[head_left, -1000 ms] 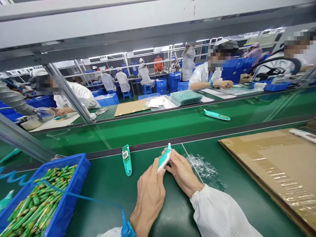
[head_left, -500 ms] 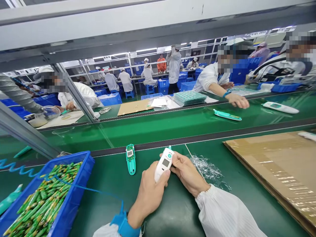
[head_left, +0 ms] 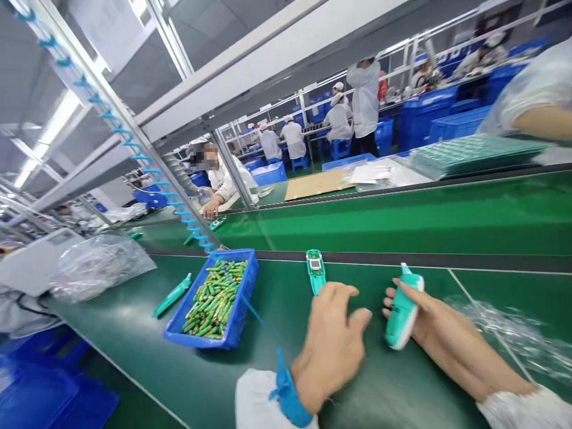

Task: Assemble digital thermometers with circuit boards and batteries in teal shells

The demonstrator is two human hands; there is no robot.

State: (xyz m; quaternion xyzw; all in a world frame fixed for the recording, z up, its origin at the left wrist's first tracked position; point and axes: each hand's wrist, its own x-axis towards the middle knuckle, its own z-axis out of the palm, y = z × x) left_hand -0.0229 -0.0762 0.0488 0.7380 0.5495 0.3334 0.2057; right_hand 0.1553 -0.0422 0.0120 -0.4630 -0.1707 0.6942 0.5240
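Held device: a teal-and-white handheld device (head_left: pixel 406 308) sits inside the right hand (head_left: pixel 431 316), raised over the right part of the near green bench (head_left: pixel 179 369); its narrow tip points to the far side, teal face up, a white strip along its right edge.

Right grip: closed around the device, the thumb across its upper part and fingertips showing past its left edge (the palm is partly hidden).

Right arm: reaches in from the near right corner, forearm slanting far and left, bare up to a white cuff (head_left: pixel 527 411).

Open casing: a teal half-shell with a green circuit board (head_left: pixel 316 271) lies at the bench's far edge, just beyond the left hand (head_left: pixel 333 333), which covers its near end (whether they touch, I cannot tell).

Left grip: loosely open, fingers bent, a narrow gap between forefinger and thumb.

Left arm: comes from the near side, back of the hand up, with a blue wristband (head_left: pixel 290 398) at the wrist.

Blue bin: left of the left hand, a blue bin (head_left: pixel 196 341) holds many green cylindrical pieces (head_left: pixel 217 298); a teal part (head_left: pixel 173 296) lies just left of it.

Clear plastic: crumpled clear plastic (head_left: pixel 513 328) lies right of the device.

Far side: a green belt (head_left: pixel 379 217) runs across; beyond, co-workers in white.
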